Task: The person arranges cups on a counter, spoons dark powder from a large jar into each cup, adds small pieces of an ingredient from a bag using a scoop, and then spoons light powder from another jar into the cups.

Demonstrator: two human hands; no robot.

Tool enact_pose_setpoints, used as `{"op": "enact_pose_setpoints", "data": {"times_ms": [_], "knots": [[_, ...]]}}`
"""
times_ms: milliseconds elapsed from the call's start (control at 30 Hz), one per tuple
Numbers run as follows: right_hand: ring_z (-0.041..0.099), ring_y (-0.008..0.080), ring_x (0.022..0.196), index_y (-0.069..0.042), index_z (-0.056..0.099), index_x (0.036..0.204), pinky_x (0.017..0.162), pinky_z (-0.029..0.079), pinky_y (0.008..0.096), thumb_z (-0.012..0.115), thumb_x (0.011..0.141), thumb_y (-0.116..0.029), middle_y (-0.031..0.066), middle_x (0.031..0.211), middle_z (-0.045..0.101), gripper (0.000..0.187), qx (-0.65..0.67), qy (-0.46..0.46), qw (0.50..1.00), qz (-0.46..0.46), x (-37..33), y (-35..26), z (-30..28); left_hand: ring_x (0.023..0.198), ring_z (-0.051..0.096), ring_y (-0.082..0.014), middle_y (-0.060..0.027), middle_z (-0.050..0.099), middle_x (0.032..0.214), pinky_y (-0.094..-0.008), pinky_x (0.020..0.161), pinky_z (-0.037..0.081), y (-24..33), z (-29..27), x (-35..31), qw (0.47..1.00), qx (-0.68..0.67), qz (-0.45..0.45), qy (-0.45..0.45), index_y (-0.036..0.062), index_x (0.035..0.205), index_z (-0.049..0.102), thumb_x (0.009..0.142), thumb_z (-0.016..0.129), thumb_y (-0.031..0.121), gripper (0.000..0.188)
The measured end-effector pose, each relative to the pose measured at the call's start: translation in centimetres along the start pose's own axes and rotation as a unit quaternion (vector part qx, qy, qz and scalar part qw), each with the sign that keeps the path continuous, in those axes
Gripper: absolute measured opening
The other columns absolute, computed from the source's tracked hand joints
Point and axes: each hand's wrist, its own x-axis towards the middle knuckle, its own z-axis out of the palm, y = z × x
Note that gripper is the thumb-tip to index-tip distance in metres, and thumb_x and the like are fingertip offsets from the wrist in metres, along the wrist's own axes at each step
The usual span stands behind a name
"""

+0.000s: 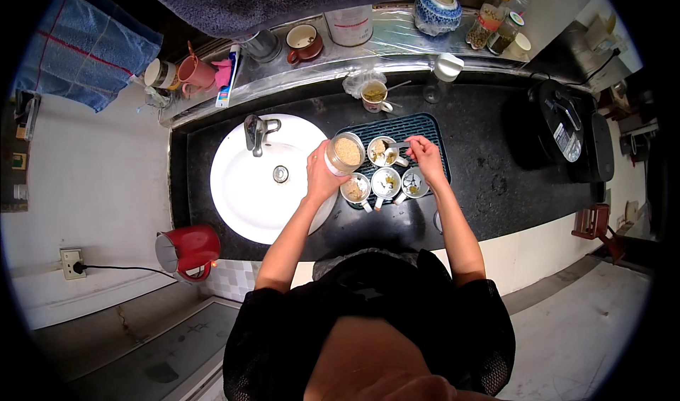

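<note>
My left hand (320,173) is wrapped round an uncapped jar (334,166) filled with tan grains, tilted above the tray's left side. My right hand (425,153) pinches the handle of a spoon (401,144), whose bowl end is over a white cup (383,159) at the back. Tan grains show there at the spoon's end. Nearer me stand three more white cups in a row: the left cup (355,197) holds tan grains, while the middle cup (386,190) and right cup (413,190) hold greenish and dark bits. All stand on a dark green slatted tray (425,126).
The white sink (241,181) and its tap (259,133) lie left of the tray. Behind it stand a mug (373,103) with a spoon and a white-capped clear jar (443,75). A red kettle (195,252) is at lower left, a black cooker (559,128) at right.
</note>
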Motion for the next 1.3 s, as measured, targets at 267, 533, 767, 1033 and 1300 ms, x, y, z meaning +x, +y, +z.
{"op": "enact_pose_setpoints", "data": {"times_ms": [267,533,767,1033,1300], "knots": [[0.053,0.0254,0.069,-0.007,0.061,0.088,0.065,0.042,0.0367,0.055,0.08,-0.009,0.008,0.07,0.059,0.01,-0.513,0.076,0.802,-0.298,-0.8,0.4,1.6,0.112,0.04,-0.0331,-0.011,0.049,0.115,-0.0399,0.095,0.034,-0.9,-0.7,-1.4,1.0,-0.006,-0.018,0.007,0.0081,0.121,0.038,0.046,0.081,0.01,0.087],[0.054,0.0227,0.062,-0.005,0.061,0.09,0.057,0.043,0.0313,0.054,0.083,-0.007,0.0109,0.066,0.058,0.01,-0.292,-0.005,0.912,-0.286,-4.6,-3.2,5.8,0.112,0.04,-0.0308,-0.0099,0.048,0.116,-0.0387,0.096,0.033,0.9,-0.1,-3.0,0.999,0.007,0.033,-0.022,0.0082,0.121,0.04,0.045,0.082,0.014,0.087],[0.052,0.0073,0.06,-0.003,0.061,0.09,0.056,0.039,0.0197,0.049,0.088,-0.008,0.0018,0.065,0.057,0.013,-0.091,-0.082,0.99,-0.066,-5.1,-0.7,5.8,0.11,0.042,-0.0304,-0.0103,0.048,0.115,-0.0382,0.095,0.034,1.3,0.1,-4.5,0.999,-0.028,0.04,-0.019,0.0075,0.12,0.04,0.045,0.083,0.015,0.087],[0.043,0.0009,0.057,-0.004,0.06,0.092,0.052,0.033,0.0154,0.048,0.09,-0.01,-0.0036,0.065,0.054,0.014,-0.009,-0.097,0.995,-0.022,-5.4,0.6,4.1,0.107,0.045,-0.0306,-0.0121,0.049,0.112,-0.038,0.094,0.035,0.8,0.6,-4.9,0.995,-0.093,0.037,-0.027,0.0056,0.118,0.04,0.046,0.083,0.014,0.084],[0.045,0.001,0.058,-0.004,0.06,0.094,0.055,0.036,0.015,0.048,0.091,-0.013,-0.0037,0.067,0.055,0.015,0.035,-0.069,0.997,-0.003,-6.7,-0.1,1.7,0.107,0.045,-0.031,-0.0122,0.05,0.113,-0.0386,0.093,0.036,1.4,0.3,-5.0,0.998,-0.044,0.044,-0.032,0.0055,0.118,0.04,0.045,0.083,0.013,0.085]]}}
